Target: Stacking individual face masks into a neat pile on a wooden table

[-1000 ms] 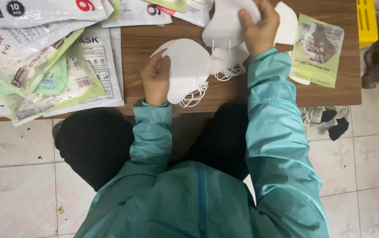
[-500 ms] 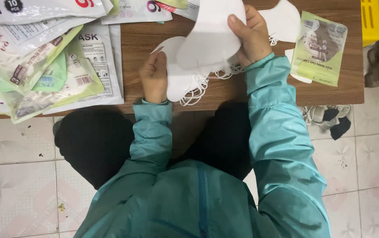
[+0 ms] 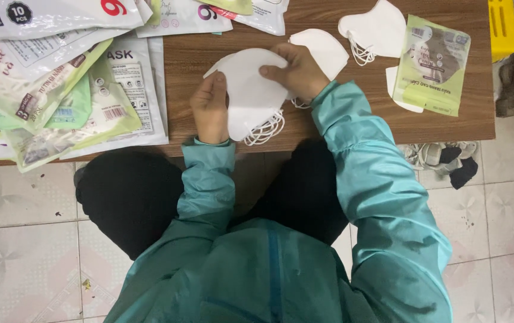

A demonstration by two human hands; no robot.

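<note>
Mask (image 3: 249, 96): white, on the near table (image 3: 352, 122) edge, between both hands.
Feel: looks light, soft, floppy; thin ear loops likely snag.
Left hand (image 3: 210, 109): fingers closed on its left rim.
Right hand (image 3: 296, 73): pinching the top edge.
Beyond: more masks (image 3: 376, 27), green packet (image 3: 433, 66).

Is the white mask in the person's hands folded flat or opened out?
Folded flat: the white mask shows one smooth face, ear loops bunched below.
</note>
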